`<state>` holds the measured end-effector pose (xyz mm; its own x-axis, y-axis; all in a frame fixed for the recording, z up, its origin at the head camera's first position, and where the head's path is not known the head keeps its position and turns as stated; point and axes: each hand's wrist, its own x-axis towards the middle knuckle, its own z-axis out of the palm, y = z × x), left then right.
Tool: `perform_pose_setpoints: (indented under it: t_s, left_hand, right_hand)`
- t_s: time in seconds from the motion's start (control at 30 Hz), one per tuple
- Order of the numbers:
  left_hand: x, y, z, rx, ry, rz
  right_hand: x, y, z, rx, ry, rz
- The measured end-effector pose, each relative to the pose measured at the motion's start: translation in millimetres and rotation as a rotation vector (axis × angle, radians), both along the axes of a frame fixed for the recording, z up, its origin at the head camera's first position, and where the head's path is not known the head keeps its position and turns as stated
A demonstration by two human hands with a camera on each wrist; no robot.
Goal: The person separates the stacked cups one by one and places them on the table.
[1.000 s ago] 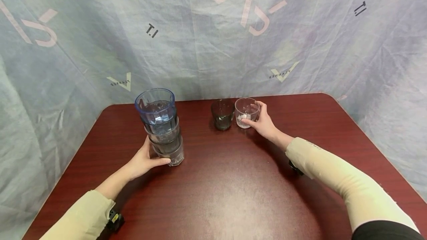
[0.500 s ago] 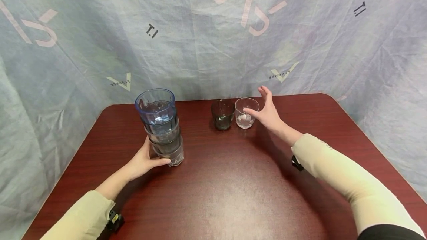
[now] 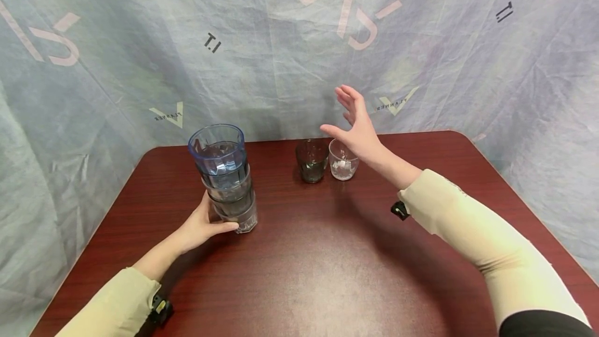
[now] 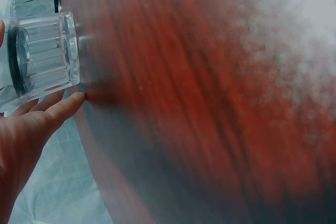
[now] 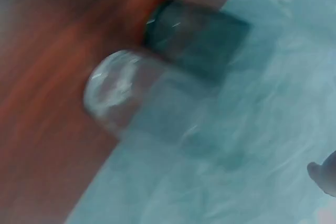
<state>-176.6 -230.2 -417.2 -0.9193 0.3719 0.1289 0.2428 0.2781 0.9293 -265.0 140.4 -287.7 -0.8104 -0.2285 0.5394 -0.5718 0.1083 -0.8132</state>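
Cream sleeves [image 3: 477,233] — black wrist devices [image 3: 161,310]

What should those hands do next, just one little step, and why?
Probably bring the right hand left toward the blue glass on top of the stack. That hand is raised, open and empty, facing the stack, while the left hand grips the stack's lower part. The dark glass and clear glass stand loose on the table.

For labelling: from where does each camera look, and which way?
Head: on the head, facing forward and down at the table; left hand, right hand, sleeves show.
Left wrist: worn there, facing table and stack; left hand shows.
Right wrist: worn there, facing dark cup and clear cup; fingertip shows.
Head and right wrist share both cups.
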Motion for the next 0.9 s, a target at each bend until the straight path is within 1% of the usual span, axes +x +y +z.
perform_pose_setpoints:
  t_s: [0.1,0.23,0.43,0.6,0.73,0.9]
  left_hand:
    - [0.1,0.2,-0.5,-0.003,-0.004,0.006]
    - [0.7,0.9,-0.5,-0.007,-0.006,0.006]
    - [0.1,0.6,-1.5,-0.002,-0.005,0.007]
    - [-1.0,-0.6,-2.7,0.002,0.007,0.004]
    - [-0.9,-1.2,-2.6,-0.002,0.008,-0.002]
    - [-0.2,-1.8,-1.5,-0.004,0.001,-0.008]
  right_hand:
    - [-0.1,-16.6,2.5,-0.018,0.032,0.074]
    - [7.9,-39.2,5.4,-0.026,0.049,0.163]
    - [19.0,-71.6,6.3,-0.007,0.075,0.252]
    - [26.4,-97.3,4.3,-0.013,0.06,0.334]
    - [30.8,-114.4,0.3,-0.012,0.052,0.38]
    - [33.3,-130.5,-4.2,-0.011,0.035,0.397]
